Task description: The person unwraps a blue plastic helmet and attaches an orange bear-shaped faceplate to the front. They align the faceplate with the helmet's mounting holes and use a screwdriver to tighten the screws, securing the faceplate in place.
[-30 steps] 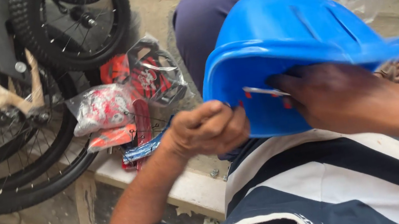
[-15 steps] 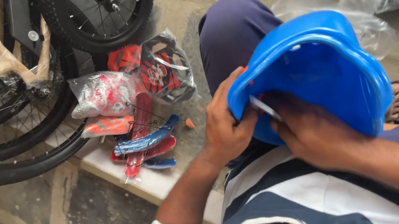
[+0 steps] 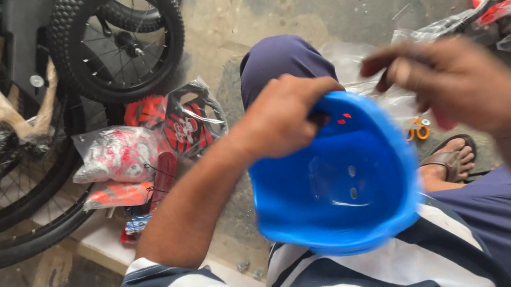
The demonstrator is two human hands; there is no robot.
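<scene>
The person's left hand (image 3: 282, 118) is curled over, fingers folded down and knuckles up, clamped onto the far rim of the blue plastic seat shell (image 3: 338, 185). Its bare forearm runs back toward the striped sleeve at the lower left. The right hand (image 3: 450, 86) hangs above and to the right, blurred, fingers loosely bent and pointing left, clear of the shell, its forearm dropping off the right edge.

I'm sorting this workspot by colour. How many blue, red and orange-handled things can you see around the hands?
Blue: 1, the blue plastic seat shell, gripped at its rim by the left hand; the right hand is above it.
Red: 2, the bagged red parts and red packaged pads.
Orange-handled: 1, the scissors.
Total: 4.
</scene>
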